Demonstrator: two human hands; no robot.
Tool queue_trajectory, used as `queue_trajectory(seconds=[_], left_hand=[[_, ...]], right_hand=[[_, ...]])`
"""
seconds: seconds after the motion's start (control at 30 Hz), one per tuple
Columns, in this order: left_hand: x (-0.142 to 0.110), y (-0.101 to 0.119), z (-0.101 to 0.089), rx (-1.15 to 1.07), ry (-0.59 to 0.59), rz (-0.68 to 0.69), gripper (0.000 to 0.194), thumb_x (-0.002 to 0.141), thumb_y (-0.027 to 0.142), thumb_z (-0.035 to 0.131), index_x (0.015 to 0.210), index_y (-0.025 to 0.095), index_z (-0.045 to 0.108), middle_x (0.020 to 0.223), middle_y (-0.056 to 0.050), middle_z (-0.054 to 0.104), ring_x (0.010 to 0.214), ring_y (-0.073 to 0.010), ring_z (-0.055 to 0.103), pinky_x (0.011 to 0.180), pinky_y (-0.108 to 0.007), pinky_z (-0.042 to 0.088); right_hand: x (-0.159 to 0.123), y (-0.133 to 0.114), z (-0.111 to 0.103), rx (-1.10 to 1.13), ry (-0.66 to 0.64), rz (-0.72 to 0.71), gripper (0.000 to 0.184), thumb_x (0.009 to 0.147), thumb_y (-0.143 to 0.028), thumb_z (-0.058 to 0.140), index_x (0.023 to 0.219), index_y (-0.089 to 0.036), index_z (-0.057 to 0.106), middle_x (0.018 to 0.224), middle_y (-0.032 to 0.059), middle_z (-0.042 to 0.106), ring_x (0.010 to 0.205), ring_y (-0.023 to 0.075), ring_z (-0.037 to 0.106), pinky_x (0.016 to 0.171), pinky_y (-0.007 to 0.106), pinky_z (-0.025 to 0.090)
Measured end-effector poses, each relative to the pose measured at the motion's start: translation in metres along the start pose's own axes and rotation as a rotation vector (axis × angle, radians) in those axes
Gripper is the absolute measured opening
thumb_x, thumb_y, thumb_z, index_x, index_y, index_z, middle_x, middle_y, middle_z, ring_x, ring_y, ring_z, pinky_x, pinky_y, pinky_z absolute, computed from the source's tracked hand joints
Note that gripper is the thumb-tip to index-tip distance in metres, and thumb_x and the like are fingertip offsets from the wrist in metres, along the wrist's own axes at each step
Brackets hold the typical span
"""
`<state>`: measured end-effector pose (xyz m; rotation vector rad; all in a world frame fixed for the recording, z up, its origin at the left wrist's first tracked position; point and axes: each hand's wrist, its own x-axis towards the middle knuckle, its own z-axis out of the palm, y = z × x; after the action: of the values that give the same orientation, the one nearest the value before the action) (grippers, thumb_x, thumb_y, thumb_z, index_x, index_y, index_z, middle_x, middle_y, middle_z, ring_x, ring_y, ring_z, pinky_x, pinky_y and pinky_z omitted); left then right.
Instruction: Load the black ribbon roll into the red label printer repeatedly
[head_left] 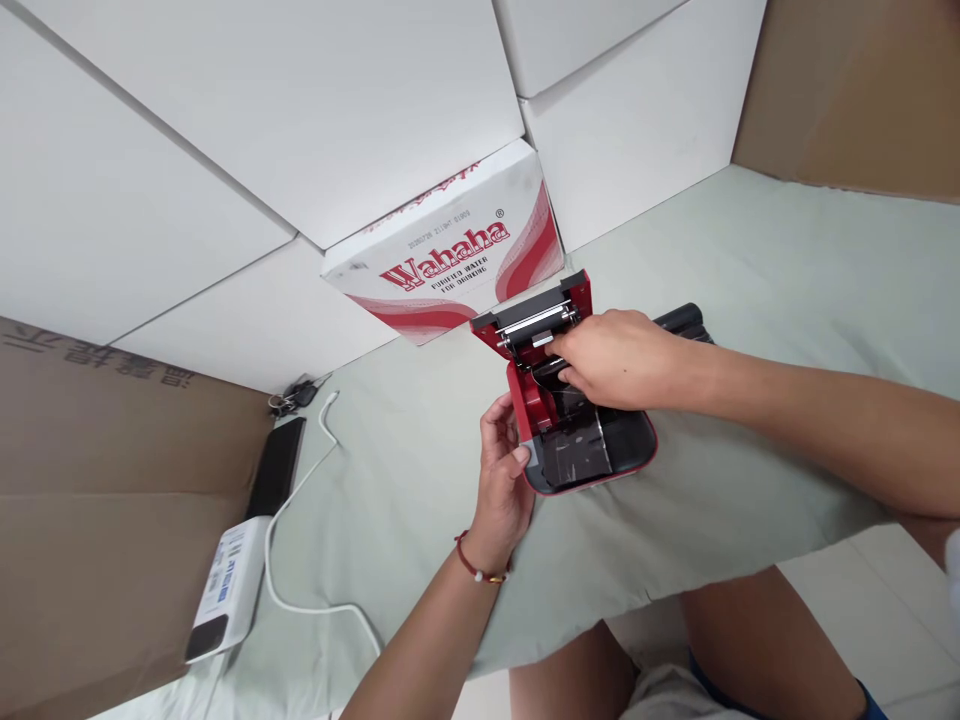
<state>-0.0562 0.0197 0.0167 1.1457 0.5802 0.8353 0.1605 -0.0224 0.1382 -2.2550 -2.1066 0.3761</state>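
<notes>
Device (634, 440), red and black, lid (529, 315) raised: one, on the pale green cloth (420, 490), right of centre, between your two hands. Its body lies just right of your left hand and partly under your right.

Left hand (506, 475): curled narrow on the device's left side, holding it, thumb at the near left corner, fingers along the red edge. A red bracelet (480, 572) circles the wrist.

Right hand (619, 362): comes in from the right, over the device's open middle, fingers drawn close together at the roller (534, 325) in the lid. You cannot tell from here whether they pinch anything.

Inside the device: a dark, glossy sheet (576, 450) in the near part; a red recess on the left, beside your left fingers.

Black cylinder (679, 318): beyond your right wrist, partly hidden by it.

Carton (450, 255), white and red, marked "Wahaha": on the far side, just beyond the lid.

Left side of the cloth: keys (296, 395), far; a black slab (276, 468); a white unit (231, 585) with a dark panel, nearer; a white cable (300, 608), looping beside them.
</notes>
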Motion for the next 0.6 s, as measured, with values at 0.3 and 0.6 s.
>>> queue_trajectory(seconds=[0.3, 0.6], left_hand=[[0.000, 0.000, 0.000, -0.010, -0.015, -0.007, 0.064, 0.082, 0.056, 0.091, 0.137, 0.034, 0.069, 0.149, -0.007, 0.064, 0.137, -0.0282, 0.063, 0.110, -0.040, 0.057], [0.000, 0.001, 0.000, -0.018, -0.027, -0.014, 0.063, 0.082, 0.056, 0.090, 0.137, 0.034, 0.068, 0.149, -0.006, 0.065, 0.137, -0.0274, 0.062, 0.113, -0.041, 0.056]], right_hand=[[0.008, 0.021, -0.003, 0.254, -0.062, -0.155, 0.037, 0.103, -0.025, 0.066, 0.138, -0.025, 0.078, 0.129, 0.0064, 0.083, 0.109, 0.0248, 0.077, 0.084, 0.032, 0.051], [0.005, 0.004, 0.002, 0.023, -0.021, -0.027, 0.031, 0.101, -0.026, 0.067, 0.129, -0.026, 0.081, 0.121, 0.0089, 0.084, 0.108, 0.0316, 0.078, 0.082, 0.037, 0.052]])
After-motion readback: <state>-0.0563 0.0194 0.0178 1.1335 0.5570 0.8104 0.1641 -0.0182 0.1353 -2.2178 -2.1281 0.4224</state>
